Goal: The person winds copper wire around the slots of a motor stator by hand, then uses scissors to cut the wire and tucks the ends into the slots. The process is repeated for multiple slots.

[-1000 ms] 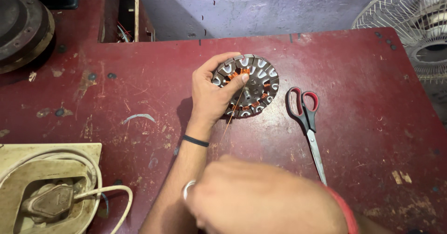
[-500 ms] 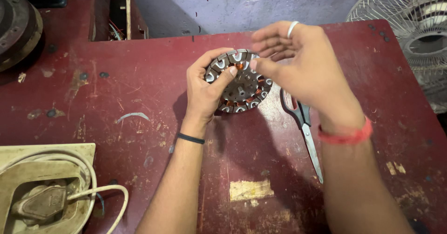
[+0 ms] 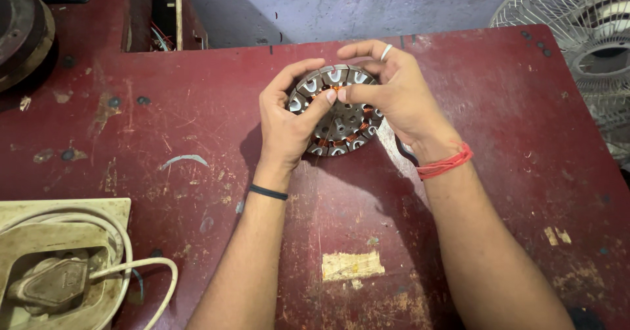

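Note:
A round metal stator [image 3: 339,116] with slots and copper winding lies on the dark red table [image 3: 197,120] at the far middle. My left hand [image 3: 287,120] grips its left rim, thumb laid across the top face. My right hand [image 3: 396,97], with a ring and a red wrist thread, holds the right rim, thumb and forefinger pinching at the copper wire near the top. The scissors are mostly hidden under my right wrist; only a dark bit of handle [image 3: 405,154] shows.
A cream switchboard [image 3: 59,264] with a plug and white cable sits at the near left corner. A white fan guard [image 3: 577,41] stands at the right. A dark round part [image 3: 23,24] and a wooden box [image 3: 167,15] are at the far left. A tape patch [image 3: 352,265] sticks near the front.
My right hand rose from the near edge up to the stator and now holds its right side, covering the scissors. My left hand stayed on the stator's left rim.

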